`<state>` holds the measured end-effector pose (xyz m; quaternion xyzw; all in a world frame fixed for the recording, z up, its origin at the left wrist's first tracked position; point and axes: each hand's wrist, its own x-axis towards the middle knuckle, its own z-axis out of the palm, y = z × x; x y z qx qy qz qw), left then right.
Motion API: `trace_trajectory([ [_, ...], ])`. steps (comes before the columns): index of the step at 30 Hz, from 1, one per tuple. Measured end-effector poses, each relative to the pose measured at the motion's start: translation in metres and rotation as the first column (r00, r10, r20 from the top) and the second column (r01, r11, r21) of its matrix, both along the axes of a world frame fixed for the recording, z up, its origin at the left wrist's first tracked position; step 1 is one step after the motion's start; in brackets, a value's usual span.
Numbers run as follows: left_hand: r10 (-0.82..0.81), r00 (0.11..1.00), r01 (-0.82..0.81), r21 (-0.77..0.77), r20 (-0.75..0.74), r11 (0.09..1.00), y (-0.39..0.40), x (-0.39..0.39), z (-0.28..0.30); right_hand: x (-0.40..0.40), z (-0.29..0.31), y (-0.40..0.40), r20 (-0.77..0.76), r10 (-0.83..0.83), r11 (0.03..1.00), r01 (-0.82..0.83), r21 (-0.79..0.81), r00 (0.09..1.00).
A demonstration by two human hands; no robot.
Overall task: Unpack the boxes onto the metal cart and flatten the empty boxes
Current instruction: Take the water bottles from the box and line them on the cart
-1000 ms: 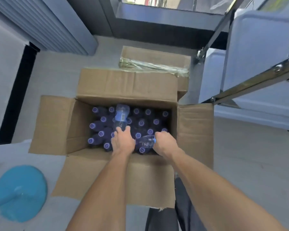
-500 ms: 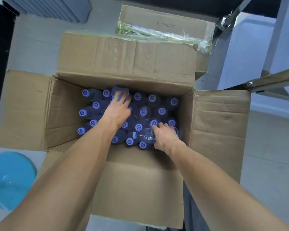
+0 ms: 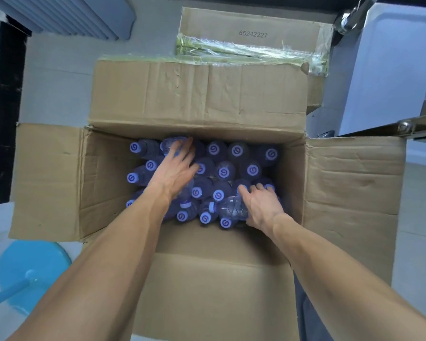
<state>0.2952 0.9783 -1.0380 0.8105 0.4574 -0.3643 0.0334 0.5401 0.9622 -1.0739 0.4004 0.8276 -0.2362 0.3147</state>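
Left hand [image 3: 175, 168] has reached to 11 o'clock, fingers spread over a bottle [image 3: 172, 143] — right hand [image 3: 261, 205] grips another bottle [image 3: 229, 209]; box [image 3: 199, 99] still full.

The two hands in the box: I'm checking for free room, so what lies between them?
In the head view, upright bottles with purple caps fill the stretch between the left hand and the right hand; no bare box floor shows.

The hands [image 3: 221, 188] hide several bottles [image 3: 236, 151]; the metal cart [image 3: 408, 125] is cut off at right.
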Motion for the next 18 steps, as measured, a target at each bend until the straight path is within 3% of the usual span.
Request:
trace_trajectory([
  [3, 0.105, 0.989, -0.112, 0.059, 0.107, 0.992, -0.008, -0.015, 0.009, -0.001, 0.010, -0.001, 0.032, -0.084, 0.995, 0.085, -0.044, 0.996],
  [5, 0.277, 0.946, -0.293, 0.073, 0.170, 0.953, -0.016, -0.019, 0.012, -0.001, 0.020, -0.002, 0.081, -0.159, 0.982, 0.166, -0.091, 0.984],
  [9, 0.653, 0.737, -0.659, -0.027, 0.174, 0.752, -0.034, -0.018, 0.033, 0.000, 0.045, 0.002, 0.136, -0.247, 0.947, 0.268, -0.175, 0.960],
  [11, 0.823, 0.491, -0.837, -0.106, 0.288, 0.536, -0.041, -0.018, 0.048, 0.002, 0.061, 0.009, 0.177, -0.341, 0.884, 0.379, -0.273, 0.923],
  [13, 0.908, 0.145, -0.941, -0.229, 0.393, 0.250, -0.052, -0.017, 0.064, 0.006, 0.077, 0.013, 0.219, -0.511, 0.745, 0.555, -0.370, 0.831],
  [15, 0.887, -0.135, -0.931, -0.362, 0.441, 0.038, -0.065, -0.016, 0.078, 0.008, 0.094, 0.017, 0.203, -0.746, 0.487, 0.728, -0.482, 0.634],
  [17, 0.797, -0.397, -0.827, -0.553, 0.455, -0.096, -0.069, -0.012, 0.095, 0.005, 0.116, 0.023, 0.183, -0.911, 0.191, 0.772, -0.607, 0.370],
  [18, 0.731, -0.517, -0.754, -0.640, 0.445, -0.144, -0.068, -0.010, 0.104, 0.004, 0.131, 0.029, 0.181, -0.947, 0.087, 0.753, -0.652, 0.266],
])
